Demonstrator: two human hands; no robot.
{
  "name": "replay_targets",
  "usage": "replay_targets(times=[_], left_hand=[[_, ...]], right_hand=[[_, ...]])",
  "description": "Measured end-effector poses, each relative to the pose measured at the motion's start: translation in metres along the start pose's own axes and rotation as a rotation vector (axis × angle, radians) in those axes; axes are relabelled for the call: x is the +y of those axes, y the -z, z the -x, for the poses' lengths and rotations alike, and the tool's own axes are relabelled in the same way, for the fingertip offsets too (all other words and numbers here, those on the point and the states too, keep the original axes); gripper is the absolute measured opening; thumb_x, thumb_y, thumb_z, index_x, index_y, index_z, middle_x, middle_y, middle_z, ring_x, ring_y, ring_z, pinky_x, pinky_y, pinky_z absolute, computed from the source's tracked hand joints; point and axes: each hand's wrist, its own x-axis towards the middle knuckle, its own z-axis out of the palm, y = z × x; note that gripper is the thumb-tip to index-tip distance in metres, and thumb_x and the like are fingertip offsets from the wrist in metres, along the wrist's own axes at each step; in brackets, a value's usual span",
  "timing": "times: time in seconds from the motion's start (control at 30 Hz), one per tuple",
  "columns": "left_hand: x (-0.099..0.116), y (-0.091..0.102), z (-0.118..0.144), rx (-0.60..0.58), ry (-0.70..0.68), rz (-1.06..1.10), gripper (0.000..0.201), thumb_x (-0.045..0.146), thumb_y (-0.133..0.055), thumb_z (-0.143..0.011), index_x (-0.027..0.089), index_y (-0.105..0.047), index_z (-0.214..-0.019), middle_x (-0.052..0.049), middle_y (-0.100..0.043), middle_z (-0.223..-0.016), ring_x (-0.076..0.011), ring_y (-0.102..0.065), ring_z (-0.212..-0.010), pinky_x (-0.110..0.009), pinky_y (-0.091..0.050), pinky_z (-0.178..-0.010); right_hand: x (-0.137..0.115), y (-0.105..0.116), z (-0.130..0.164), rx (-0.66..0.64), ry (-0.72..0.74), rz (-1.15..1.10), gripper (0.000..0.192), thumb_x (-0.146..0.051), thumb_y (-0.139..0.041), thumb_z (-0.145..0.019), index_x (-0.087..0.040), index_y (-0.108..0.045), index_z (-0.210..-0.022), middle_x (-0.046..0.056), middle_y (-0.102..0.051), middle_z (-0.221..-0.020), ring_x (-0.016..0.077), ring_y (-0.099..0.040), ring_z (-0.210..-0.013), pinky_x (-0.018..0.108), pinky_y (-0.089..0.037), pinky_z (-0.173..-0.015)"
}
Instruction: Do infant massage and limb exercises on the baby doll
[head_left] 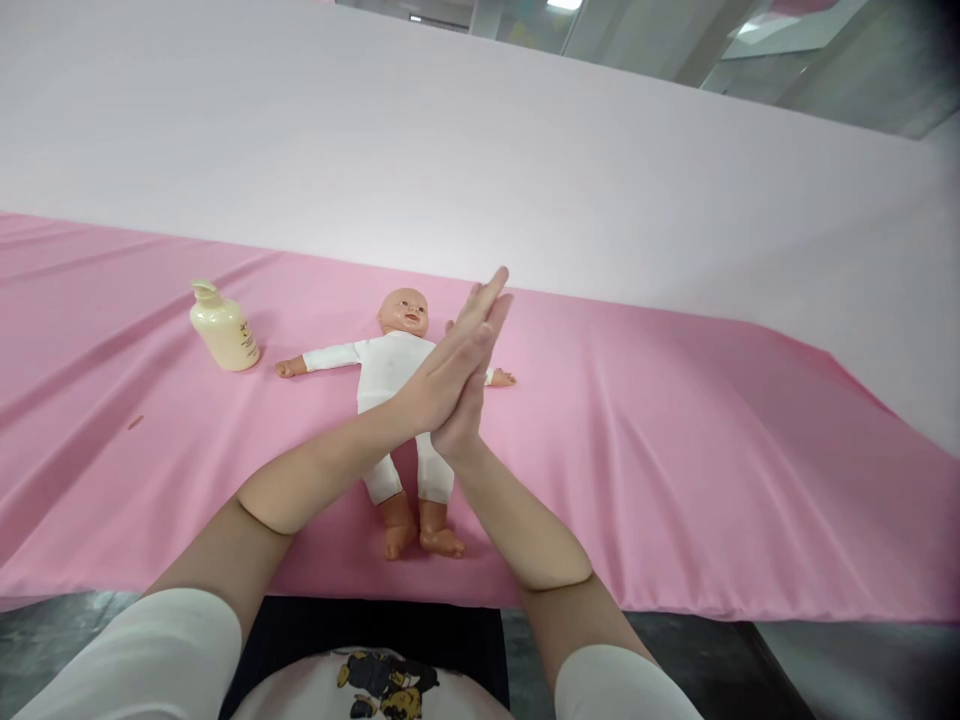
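Hiding doll [390, 365] torso: left hand [450, 365], right hand [471, 385] pressed together.

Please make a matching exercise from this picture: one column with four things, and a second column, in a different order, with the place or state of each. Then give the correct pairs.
Things
1. bottle
2. doll
3. left hand and right hand
4. pink sheet

Places or states
A. pressed palm to palm above the doll
B. spread over the table
C. lying on its back, arms out to the sides
D. standing upright, left of the doll

Pairs: 1-D, 2-C, 3-A, 4-B
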Motion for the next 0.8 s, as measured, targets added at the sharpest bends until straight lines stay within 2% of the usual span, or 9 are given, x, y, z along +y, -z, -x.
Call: replay_targets(times=[0.13,0.3,0.4,0.5,0.57,0.7,0.8], left_hand=[[-0.013,-0.001,-0.004,0.082,0.023,0.080,0.060,0.053,-0.002,-0.105,0.038,0.013,-0.161,0.002,-0.014,-0.173,-0.0275,-0.008,-0.162,-0.052,-0.021,-0.132],[-0.032,-0.016,-0.007,0.091,-0.154,-0.074,0.068,0.065,0.002,-0.100,0.038,0.016,-0.160,0.000,-0.012,-0.172,-0.0353,-0.011,-0.161,-0.062,-0.023,-0.127],[-0.037,-0.025,-0.007,0.099,-0.204,-0.127,0.071,0.068,0.001,-0.099,0.036,0.015,-0.161,-0.002,-0.009,-0.173,-0.0380,-0.011,-0.160,-0.065,-0.026,-0.125],[-0.031,-0.029,-0.005,0.110,-0.189,-0.126,0.072,0.066,-0.004,-0.100,0.033,0.009,-0.162,-0.005,-0.009,-0.173,-0.0381,-0.011,-0.160,-0.065,-0.027,-0.125],[-0.022,-0.031,-0.001,0.116,-0.160,-0.100,0.068,0.061,-0.005,-0.102,0.033,0.007,-0.163,-0.005,-0.013,-0.173,-0.0361,-0.014,-0.160,-0.064,-0.024,-0.127],[0.003,-0.032,0.007,0.090,-0.104,0.029,0.059,0.051,-0.003,-0.105,0.038,-0.005,-0.163,0.000,-0.022,-0.170,-0.0317,-0.023,-0.158,-0.062,-0.025,-0.128],[0.018,-0.028,0.012,0.028,-0.096,0.133,0.057,0.053,-0.007,-0.106,0.039,-0.025,-0.159,0.002,-0.031,-0.165,-0.0327,-0.019,-0.159,-0.062,-0.027,-0.128]], right_hand=[[-0.012,0.002,0.002,-0.088,-0.126,0.015,0.059,-0.064,-0.034,-0.098,-0.049,-0.032,-0.155,-0.013,-0.030,-0.166,0.0212,0.004,-0.162,0.058,-0.010,-0.131],[-0.032,0.012,-0.011,-0.158,-0.167,-0.021,0.065,-0.066,-0.033,-0.098,-0.045,-0.024,-0.159,-0.015,-0.020,-0.170,0.0203,0.005,-0.162,0.055,-0.003,-0.133],[-0.044,0.019,-0.018,-0.189,-0.230,-0.041,0.063,-0.065,-0.029,-0.100,-0.044,-0.024,-0.159,-0.016,-0.017,-0.171,0.0207,0.000,-0.162,0.055,0.000,-0.133],[-0.048,0.024,-0.021,-0.164,-0.302,-0.078,0.065,-0.066,-0.025,-0.100,-0.040,-0.026,-0.160,-0.009,-0.020,-0.172,0.0235,-0.007,-0.162,0.061,-0.002,-0.132],[-0.045,0.028,-0.022,-0.159,-0.293,-0.088,0.067,-0.068,-0.022,-0.100,-0.038,-0.027,-0.160,-0.005,-0.024,-0.171,0.0255,-0.010,-0.162,0.064,-0.005,-0.131],[-0.030,0.035,-0.024,-0.180,-0.218,-0.071,0.068,-0.071,-0.020,-0.097,-0.040,-0.032,-0.157,-0.003,-0.035,-0.167,0.0297,-0.022,-0.160,0.068,-0.018,-0.127],[-0.016,0.037,-0.023,-0.168,-0.108,0.004,0.070,-0.075,-0.022,-0.094,-0.043,-0.034,-0.156,-0.004,-0.032,-0.168,0.0313,-0.026,-0.158,0.067,-0.021,-0.126]])
